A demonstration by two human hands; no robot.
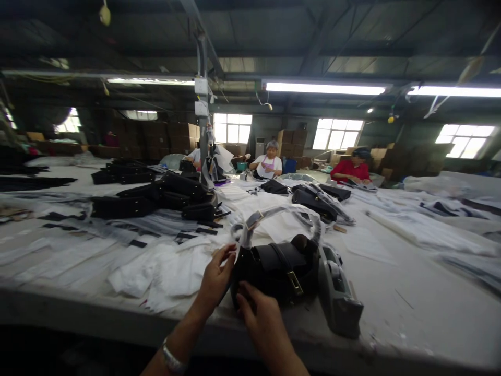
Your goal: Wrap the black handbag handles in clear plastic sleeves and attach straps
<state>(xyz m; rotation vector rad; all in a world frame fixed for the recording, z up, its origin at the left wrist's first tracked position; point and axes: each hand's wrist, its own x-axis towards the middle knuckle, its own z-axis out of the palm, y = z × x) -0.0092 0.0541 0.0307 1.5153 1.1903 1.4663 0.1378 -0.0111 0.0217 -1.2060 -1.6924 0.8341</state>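
Note:
A black handbag (274,271) with a gold clasp stands upright at the front edge of the table. Its handle (282,209), wrapped in clear plastic, arches above it. With a watch on its wrist, my left hand (216,274) grips the bag's left end, fingers curled along the side. My right hand (261,313) holds the lower left corner from the front, thumb and fingers pressed to it; some fingertips are hidden. Right beside the bag's right end stands a grey tape dispenser (341,300).
White wrapping sheets (164,271) lie crumpled to the left. Black bags (156,196) are heaped behind them, and plastic-wrapped bags (315,201) lie farther back. A metal post (204,115) rises beyond. Across the table sit a person in white (268,162) and another in red (352,169).

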